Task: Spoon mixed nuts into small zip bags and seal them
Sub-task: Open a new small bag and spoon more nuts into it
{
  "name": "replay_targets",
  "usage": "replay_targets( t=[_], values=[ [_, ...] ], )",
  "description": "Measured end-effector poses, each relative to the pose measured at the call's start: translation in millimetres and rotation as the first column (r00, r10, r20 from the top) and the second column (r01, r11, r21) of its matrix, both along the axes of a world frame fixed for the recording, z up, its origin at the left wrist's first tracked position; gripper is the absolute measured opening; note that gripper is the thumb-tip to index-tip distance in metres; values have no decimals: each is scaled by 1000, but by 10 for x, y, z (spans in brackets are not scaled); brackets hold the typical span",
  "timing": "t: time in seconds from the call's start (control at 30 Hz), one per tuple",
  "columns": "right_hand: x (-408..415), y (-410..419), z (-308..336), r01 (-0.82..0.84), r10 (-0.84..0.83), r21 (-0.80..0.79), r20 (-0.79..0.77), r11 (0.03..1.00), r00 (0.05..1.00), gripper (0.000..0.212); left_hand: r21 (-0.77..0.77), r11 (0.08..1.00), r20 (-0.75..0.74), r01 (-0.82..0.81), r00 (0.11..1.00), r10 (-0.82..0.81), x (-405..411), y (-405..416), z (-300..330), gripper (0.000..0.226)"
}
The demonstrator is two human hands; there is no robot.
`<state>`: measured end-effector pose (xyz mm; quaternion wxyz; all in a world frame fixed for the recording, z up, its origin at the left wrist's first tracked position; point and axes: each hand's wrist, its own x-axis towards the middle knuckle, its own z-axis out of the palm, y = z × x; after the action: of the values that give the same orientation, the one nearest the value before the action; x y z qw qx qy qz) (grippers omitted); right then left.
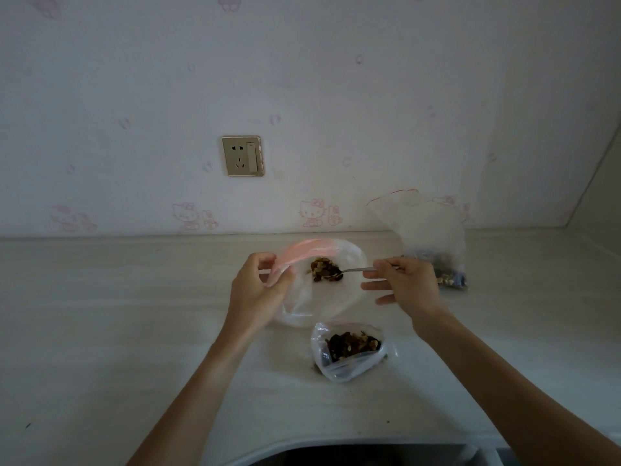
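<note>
Pinching the pink-zippered rim of an open zip bag (322, 297) with left hand (258, 290), thumb and fingers curled round the plastic, mouth held wide near the countertop's (117, 314) back edge. Gripping a metal spoon (353, 270) in right hand (406, 284), thumb and forefinger clamped on the handle, other fingers spread straight; bowl heaped with mixed nuts (324, 269) inside the bag's mouth. Lying nearer the front edge, a filled small bag (349, 351). Standing toward the back right corner, a larger supply bag (430, 237), just behind the right hand. Mounted on the wall, a socket (242, 156).
</note>
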<state>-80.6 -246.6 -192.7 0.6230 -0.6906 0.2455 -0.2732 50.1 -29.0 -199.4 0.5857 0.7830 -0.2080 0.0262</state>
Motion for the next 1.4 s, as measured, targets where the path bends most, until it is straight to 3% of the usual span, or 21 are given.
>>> replay_targets(
  t=[0.1,0.2,0.27,0.37,0.53,0.63,0.8,0.87,0.97,1.03,1.1,1.17,1.2,1.3,1.37,1.4],
  values=[
    [-171,-57,108,-14,14,-1,2,1000,1000,13,21,996,160,-88,984,84,-118,115,-36,43],
    [-376,-92,206,-31,31,-16,16,999,999,13,-21,988,362,-153,920,150,-358,201,-59,32],
    [-519,-89,259,-48,49,-16,22,999,999,14,-10,990,415,-141,900,132,-531,232,-78,25],
    [-727,-52,308,-85,86,-12,20,996,996,16,123,990,350,-65,937,18,-754,249,-123,11],
    [-995,65,294,-152,152,-11,-30,988,988,17,441,897,157,16,983,-95,-957,206,-222,38],
    [-1077,137,261,-185,180,-74,-70,980,981,14,459,888,123,40,986,-108,-947,172,-207,38],
    [-1155,267,237,-188,170,-359,-81,914,982,11,340,934,93,107,985,-147,-934,118,-166,21],
    [-1199,338,232,-154,174,-581,-22,799,984,12,271,953,58,136,986,-157,-925,106,-127,21],
    [-1283,376,228,-53,235,-921,42,387,971,21,167,957,-107,238,969,-223,-900,83,-89,23],
    [-1305,367,216,-30,295,-991,9,130,956,20,122,952,-198,281,947,-254,-887,89,-89,25],
    [-1308,362,205,-6,321,-1000,3,26,947,17,140,948,-224,285,942,-250,-863,104,-106,26],
    [-1294,352,201,10,313,-997,33,73,949,15,174,949,-212,264,951,-226,-845,122,-125,26],
    [-1280,347,198,16,293,-988,60,150,954,14,192,949,-197,251,957,-213,-839,135,-131,26],
    [-1207,316,173,9,190,-832,136,555,972,14,255,947,-117,195,979,-169,-805,190,-123,27],
    [-1109,265,151,-50,148,-564,129,825,981,14,248,957,-60,149,989,-139,-753,243,-99,27],
    [-1049,237,139,-61,130,-429,133,901,983,14,236,964,-20,121,993,-120,-722,266,-75,27]
  ],
)
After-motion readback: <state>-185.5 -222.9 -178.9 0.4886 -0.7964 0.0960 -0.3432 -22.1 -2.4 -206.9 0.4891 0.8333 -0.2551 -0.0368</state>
